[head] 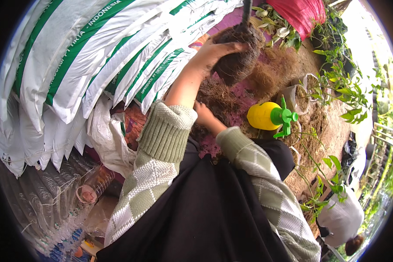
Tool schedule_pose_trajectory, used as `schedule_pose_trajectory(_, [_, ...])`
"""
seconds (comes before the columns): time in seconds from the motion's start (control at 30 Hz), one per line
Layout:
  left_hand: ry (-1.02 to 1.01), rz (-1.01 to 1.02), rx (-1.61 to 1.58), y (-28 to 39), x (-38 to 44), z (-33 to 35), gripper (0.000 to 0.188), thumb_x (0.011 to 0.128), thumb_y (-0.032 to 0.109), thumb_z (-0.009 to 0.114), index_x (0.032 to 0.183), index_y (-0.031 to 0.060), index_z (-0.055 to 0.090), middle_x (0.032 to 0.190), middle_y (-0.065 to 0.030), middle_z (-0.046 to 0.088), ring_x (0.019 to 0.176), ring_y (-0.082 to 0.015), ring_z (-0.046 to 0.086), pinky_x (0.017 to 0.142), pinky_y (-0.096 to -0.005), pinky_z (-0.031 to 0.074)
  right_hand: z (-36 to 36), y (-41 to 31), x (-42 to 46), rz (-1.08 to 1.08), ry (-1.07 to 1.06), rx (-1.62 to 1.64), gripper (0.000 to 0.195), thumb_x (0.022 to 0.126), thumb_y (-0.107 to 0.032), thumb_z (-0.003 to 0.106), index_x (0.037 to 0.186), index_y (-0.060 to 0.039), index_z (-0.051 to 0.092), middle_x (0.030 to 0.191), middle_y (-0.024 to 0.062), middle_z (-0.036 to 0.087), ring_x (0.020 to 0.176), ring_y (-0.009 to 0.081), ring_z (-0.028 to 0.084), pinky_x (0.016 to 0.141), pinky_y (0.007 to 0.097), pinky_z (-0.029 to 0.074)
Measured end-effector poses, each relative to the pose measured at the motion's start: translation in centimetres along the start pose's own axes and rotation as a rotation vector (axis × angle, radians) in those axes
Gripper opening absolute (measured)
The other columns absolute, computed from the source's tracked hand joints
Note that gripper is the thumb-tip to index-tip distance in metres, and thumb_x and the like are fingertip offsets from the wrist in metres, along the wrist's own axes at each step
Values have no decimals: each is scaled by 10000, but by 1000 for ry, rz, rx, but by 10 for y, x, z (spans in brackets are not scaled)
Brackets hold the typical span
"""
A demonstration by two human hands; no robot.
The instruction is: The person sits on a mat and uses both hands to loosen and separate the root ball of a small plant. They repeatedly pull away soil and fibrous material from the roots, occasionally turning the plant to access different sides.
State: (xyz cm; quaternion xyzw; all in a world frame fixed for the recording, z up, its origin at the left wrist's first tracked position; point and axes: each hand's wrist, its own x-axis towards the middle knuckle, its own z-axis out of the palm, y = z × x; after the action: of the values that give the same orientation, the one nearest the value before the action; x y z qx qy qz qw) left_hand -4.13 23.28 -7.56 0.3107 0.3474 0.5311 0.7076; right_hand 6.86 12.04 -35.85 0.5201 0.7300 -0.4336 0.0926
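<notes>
My left hand grips the side of a dark brown, fibrous root-ball-like clump, its thumb lying across the front. A dark upright stem or handle rises from the top of the clump and runs out of the picture. Lower down, my right hand is at the edge of a heap of loose brown fibre. Its fingers are partly hidden, so whether it holds anything is unclear. To its right a yellow spray bottle with a green pump head lies on its side.
Stacked white plastic sacks with green stripes fill the left. A purple sheet lies under the fibre. Leafy vines and a red sack are at the right and top. A person in a white top is bent over at lower right.
</notes>
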Motion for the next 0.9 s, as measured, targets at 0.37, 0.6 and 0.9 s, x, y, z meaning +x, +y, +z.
schedule_pose_trajectory(0.37, [-28, 64, 24, -2, -3, 3, 505, 741, 167, 755, 1183, 20, 561, 1050, -43, 647, 934, -117, 601, 866, -265, 466, 27, 7, -21, -510, 347, -584, 312, 866, -208, 489, 1173, -179, 536, 1370, 73, 415, 1298, 262, 342, 1057, 556, 234])
schedule_pose_trajectory(0.6, [-8, 117, 73, -2, -8, -1, 509, 745, 163, 751, 1192, 20, 555, 1070, -41, 639, 952, -120, 596, 875, -265, 460, 14, -2, -22, -401, 389, -559, 207, 831, -142, 502, 1024, -118, 574, 937, 59, 514, 995, 225, 505, 999, 516, 315])
schedule_pose_trajectory(0.9, [-18, 146, 42, -1, -10, 6, 461, 747, 159, 737, 1157, 19, 578, 1034, -39, 645, 915, -121, 600, 849, -274, 468, -2, 35, -18, 85, 387, -429, 316, 711, -159, 717, 995, -83, 602, 892, 87, 648, 850, 245, 624, 913, 476, 349])
